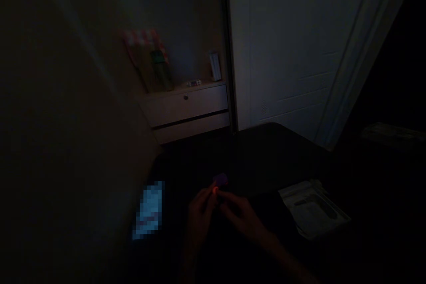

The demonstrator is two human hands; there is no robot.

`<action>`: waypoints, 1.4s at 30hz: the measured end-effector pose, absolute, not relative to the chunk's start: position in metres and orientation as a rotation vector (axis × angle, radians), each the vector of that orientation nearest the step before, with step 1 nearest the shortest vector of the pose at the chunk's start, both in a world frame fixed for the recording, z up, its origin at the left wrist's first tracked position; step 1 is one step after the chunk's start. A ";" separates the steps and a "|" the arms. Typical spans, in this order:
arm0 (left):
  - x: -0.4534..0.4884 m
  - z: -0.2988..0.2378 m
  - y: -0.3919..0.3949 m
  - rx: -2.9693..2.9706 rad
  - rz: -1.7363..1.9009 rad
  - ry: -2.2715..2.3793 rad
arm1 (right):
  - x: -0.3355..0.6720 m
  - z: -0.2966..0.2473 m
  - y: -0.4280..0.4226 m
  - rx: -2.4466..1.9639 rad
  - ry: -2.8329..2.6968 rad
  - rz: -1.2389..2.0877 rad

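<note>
The room is very dark. A small thing glowing orange-red [215, 190], perhaps ring-shaped, is at the fingertips of both hands; its kind cannot be made out. My left hand [199, 211] pinches it from the left between thumb and finger. From the right, my right hand [242, 216] meets it with closed-in fingertips. Just beyond the glow is a small purple block-like thing [220, 179], close to my left fingertips; whether I touch it is unclear. Both hands are over a dark table [266, 151].
A bright, pixelated screen-like patch [149, 211] is at left. To the right lies a pale tray or packet [314, 208] with a dark long shape on it. Behind the table stand a drawer unit [193, 108], a green-capped bottle [162, 69] and a white door [282, 44].
</note>
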State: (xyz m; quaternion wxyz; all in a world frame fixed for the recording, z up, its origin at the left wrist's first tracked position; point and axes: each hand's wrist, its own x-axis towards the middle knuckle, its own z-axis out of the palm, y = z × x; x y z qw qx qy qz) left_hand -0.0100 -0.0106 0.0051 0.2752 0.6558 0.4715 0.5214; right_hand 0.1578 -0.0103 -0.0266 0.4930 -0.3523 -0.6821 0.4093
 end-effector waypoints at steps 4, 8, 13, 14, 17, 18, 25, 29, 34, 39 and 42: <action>-0.009 0.003 -0.009 1.679 1.448 1.310 | 0.157 -0.026 -0.012 -0.820 -1.702 0.973; -0.009 -0.001 -0.007 1.654 1.448 1.361 | 0.157 -0.022 -0.014 -0.822 -1.722 0.954; -0.010 -0.003 -0.006 1.651 1.445 1.365 | 0.157 -0.020 -0.013 -0.816 -1.713 0.956; -0.010 -0.003 -0.006 1.656 1.439 1.360 | 0.157 -0.021 -0.013 -0.817 -1.710 0.955; -0.011 -0.002 -0.006 1.677 1.423 1.350 | 0.156 -0.025 -0.012 -0.832 -1.704 0.954; -0.011 -0.002 -0.006 1.686 1.417 1.346 | 0.156 -0.026 -0.012 -0.836 -1.704 0.955; -0.010 -0.003 -0.007 1.588 1.442 1.361 | 0.157 -0.024 -0.014 -0.800 -1.726 0.958; -0.007 -0.003 -0.008 1.507 1.454 1.405 | 0.156 -0.022 -0.013 -0.791 -1.725 0.955; -0.007 -0.004 -0.005 1.548 1.465 1.406 | 0.155 -0.028 -0.010 -0.803 -1.728 0.944; -0.009 -0.005 -0.005 1.588 1.459 1.387 | 0.156 -0.026 -0.010 -0.823 -1.748 0.920; -0.009 -0.005 -0.006 1.587 1.447 1.381 | 0.156 -0.023 -0.011 -0.819 -1.745 0.914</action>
